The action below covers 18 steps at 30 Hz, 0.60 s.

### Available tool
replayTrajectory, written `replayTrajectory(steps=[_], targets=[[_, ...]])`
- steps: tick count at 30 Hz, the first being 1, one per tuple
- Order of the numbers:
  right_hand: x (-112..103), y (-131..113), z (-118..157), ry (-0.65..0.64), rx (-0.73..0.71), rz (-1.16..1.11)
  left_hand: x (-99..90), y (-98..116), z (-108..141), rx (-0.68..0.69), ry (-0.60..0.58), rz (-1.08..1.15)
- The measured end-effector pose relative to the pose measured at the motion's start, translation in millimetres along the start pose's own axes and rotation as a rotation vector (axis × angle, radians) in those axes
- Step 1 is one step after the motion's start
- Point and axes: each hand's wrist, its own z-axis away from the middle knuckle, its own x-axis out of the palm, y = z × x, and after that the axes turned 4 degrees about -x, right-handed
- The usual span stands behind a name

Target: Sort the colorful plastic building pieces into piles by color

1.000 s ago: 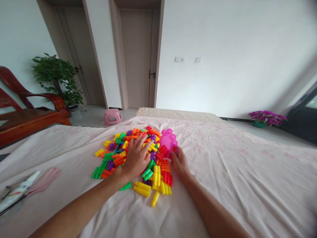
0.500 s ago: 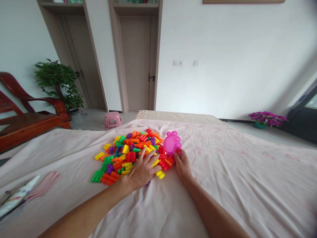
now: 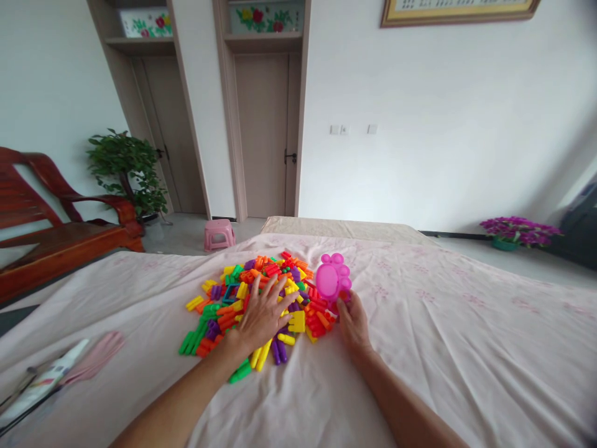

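Recorded over pale pink cloth [image 3: 443,336] with faint flower print: long creases toward the near edge, support beneath not visible. Near the middle, heaped loosely, plastic blocks [image 3: 242,290] in red, orange, yellow, green and purple. At the right side of the heap, a pink paw-shaped dish [image 3: 328,280].

Left hand [image 3: 263,314]: palm down on the blocks, fingers spread, not clenched; grip on any block under the palm, cannot tell. Right hand [image 3: 354,320]: closed on the lower right edge of the dish, thumb and fingers together.

On the cloth at far left, a white tube [image 3: 51,373] just beside folded pink fabric [image 3: 96,356]. Beyond the far edge, a beige-covered surface [image 3: 340,229].

Room: white wall [image 3: 420,124] with small switch plates [image 3: 372,129] and part of a gold frame [image 3: 459,18]; two grey-brown doors [image 3: 261,124], both shut. On the floor, pink stool [image 3: 219,233], reddish wooden chair [image 3: 69,230], leafy potted plant [image 3: 124,155]; at right, purple flowers [image 3: 517,229] in a green pot, near the wall base.
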Motion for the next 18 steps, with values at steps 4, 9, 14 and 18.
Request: replayTrajectory(steps=[4,9,14,18], targets=[[-0.7,-3.0,2.7,-0.002,-0.037,-0.008,-8.9,-13.9,-14.7,-0.105,0.067,-0.065],[-2.8,3.6,1.8,0.002,-0.019,-0.013,-28.1,-26.5,8.5,-0.315,0.122,-0.134],[-1.4,10.6,-0.5,0.024,0.014,-0.031,-30.7,-41.0,76.2,-0.352,0.054,-0.096],[-0.1,7.2,0.2,0.012,0.037,-0.073,-12.9,-44.7,104.9,-0.381,0.006,-0.04]])
